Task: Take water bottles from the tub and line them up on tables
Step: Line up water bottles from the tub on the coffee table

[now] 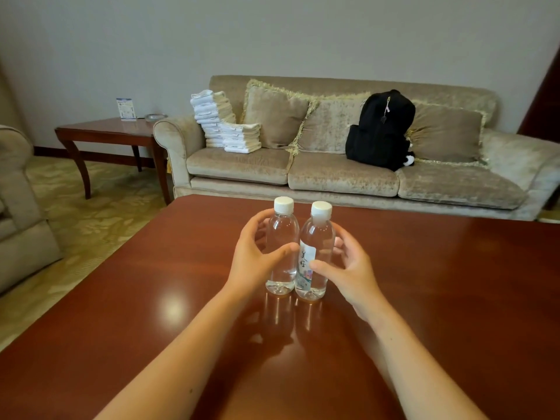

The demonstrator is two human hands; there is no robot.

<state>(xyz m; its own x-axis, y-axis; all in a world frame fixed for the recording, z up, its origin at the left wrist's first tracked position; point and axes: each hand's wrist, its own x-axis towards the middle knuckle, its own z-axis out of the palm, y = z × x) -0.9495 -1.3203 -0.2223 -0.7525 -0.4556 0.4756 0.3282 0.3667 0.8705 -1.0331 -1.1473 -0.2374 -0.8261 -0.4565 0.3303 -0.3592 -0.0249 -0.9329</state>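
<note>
Now two water-filled clear plastic bottles with white caps stand upright, touching, on the glossy red-brown wooden table (454,283); the left hand (254,262) grips the unlabelled bottle (283,231), the right hand (348,271) the labelled bottle (318,237).

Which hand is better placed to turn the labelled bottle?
Right. The right hand curls round the labelled bottle; the left hand holds the plain bottle beside it and would have to reach across.

At frame centre, the left bottle (282,234) and the labelled right bottle (321,237) stand upright on the counter (424,283), touching, clear, full, white-capped.
</note>
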